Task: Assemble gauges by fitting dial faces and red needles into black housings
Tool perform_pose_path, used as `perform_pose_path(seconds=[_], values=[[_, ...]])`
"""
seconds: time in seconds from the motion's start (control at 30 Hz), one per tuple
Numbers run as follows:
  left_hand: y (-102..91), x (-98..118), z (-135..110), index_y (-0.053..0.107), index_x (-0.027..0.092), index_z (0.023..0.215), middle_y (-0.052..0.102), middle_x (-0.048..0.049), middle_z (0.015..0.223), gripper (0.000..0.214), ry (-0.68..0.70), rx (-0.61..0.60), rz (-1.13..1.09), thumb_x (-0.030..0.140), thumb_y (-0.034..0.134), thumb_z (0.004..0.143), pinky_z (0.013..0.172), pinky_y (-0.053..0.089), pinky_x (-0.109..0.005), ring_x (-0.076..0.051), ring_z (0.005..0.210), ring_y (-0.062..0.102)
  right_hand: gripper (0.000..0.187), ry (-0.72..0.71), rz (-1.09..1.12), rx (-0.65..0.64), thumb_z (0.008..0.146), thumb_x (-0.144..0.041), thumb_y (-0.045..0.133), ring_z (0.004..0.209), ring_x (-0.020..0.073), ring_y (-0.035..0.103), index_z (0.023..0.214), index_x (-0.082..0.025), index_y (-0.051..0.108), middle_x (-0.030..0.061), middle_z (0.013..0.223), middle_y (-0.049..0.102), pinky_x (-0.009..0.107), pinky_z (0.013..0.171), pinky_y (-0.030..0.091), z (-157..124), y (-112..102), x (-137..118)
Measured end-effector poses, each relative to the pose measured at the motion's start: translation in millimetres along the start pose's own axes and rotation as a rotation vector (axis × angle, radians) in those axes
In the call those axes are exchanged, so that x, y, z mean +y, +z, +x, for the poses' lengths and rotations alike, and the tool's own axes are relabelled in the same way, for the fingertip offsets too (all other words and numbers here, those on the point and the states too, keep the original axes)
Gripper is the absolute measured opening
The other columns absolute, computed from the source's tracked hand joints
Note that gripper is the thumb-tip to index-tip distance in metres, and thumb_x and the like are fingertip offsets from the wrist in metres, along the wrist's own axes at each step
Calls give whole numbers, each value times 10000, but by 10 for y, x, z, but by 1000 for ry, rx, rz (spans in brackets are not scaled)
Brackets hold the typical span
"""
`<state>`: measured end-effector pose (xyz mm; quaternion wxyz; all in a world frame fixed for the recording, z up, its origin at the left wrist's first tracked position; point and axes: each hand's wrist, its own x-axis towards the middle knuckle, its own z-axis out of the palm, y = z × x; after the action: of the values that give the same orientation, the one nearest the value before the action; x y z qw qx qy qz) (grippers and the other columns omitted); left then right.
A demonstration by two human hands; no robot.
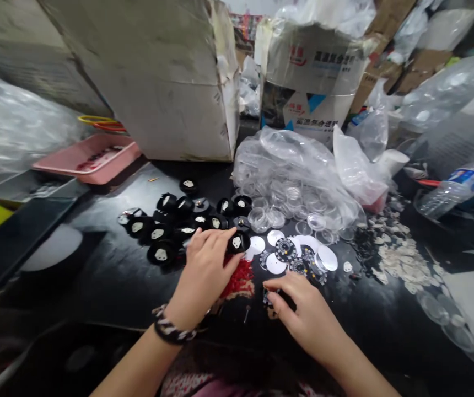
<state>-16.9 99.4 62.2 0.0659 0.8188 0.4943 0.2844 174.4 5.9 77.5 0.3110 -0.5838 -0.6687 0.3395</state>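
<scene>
My left hand (206,264), with a dark braided bracelet at the wrist, grips a small black round casing (238,242) between thumb and fingers. A white piece shows on that casing. Closer to me, my right hand (303,306) pinches a dark printed dial (267,296), partly covered by the fingers. Several similar black casings (161,253) crowd the table left of and beyond my left hand. Small red parts (241,278) lie in a heap beside my left thumb. Beyond my right hand are printed black dials (285,250) and white discs (327,257), overlapping.
A plastic bag (295,154) spills clear round covers (276,218) at the back. Small whitish plates (402,262) are heaped at right, near a plastic bottle (454,190). A pink tray (92,165) stands at left. Large cartons (154,94) rise behind.
</scene>
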Motion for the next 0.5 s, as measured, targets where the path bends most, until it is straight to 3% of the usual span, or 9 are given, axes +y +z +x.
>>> perform_pose_path(seconds=[0.07,0.17,0.23,0.3,0.4,0.5], values=[[-54,71,-161,527,195,1327,638,-127,1263,481,14,-37,-135,340,610,876,1135,295,-531,-312,1229,522,292,137,197,-19,945,-371,509,837,191,646,1158,-203,616,41,884,682,358,798,520,4,-17,17],[-98,263,-543,486,332,1371,570,-43,1387,496,-75,-236,-501,318,602,889,1134,349,-474,-262,1319,473,300,230,454,-86,946,-450,490,663,129,573,1015,-181,605,-7,761,605,251,612,469,2,2,19],[-82,383,-793,484,379,1377,527,-12,1448,484,-308,-349,-795,337,584,905,1131,374,-447,-245,1350,460,279,220,457,-118,941,-440,510,670,118,540,922,-177,600,-13,766,591,238,617,440,-21,25,-2],[-45,457,-975,552,353,1330,552,-25,1434,446,-632,-401,-1100,389,609,889,1089,435,-439,-266,1329,495,257,208,382,-163,929,-428,547,685,119,533,929,-180,612,-16,770,603,236,622,420,-52,25,-25],[-18,503,-1072,671,287,1182,671,-57,1285,372,-1058,-332,-1481,404,692,829,941,557,-415,-299,1174,628,251,198,238,-232,933,-421,559,693,130,564,983,-193,653,-7,794,640,248,636,430,-71,-39,-15],[-49,522,-1002,700,260,1095,727,-54,1172,319,-1264,-117,-1658,344,748,791,847,596,-353,-270,1009,709,326,125,-140,-194,905,-371,623,847,195,600,1193,-217,633,36,931,652,343,786,465,-37,-109,61]])
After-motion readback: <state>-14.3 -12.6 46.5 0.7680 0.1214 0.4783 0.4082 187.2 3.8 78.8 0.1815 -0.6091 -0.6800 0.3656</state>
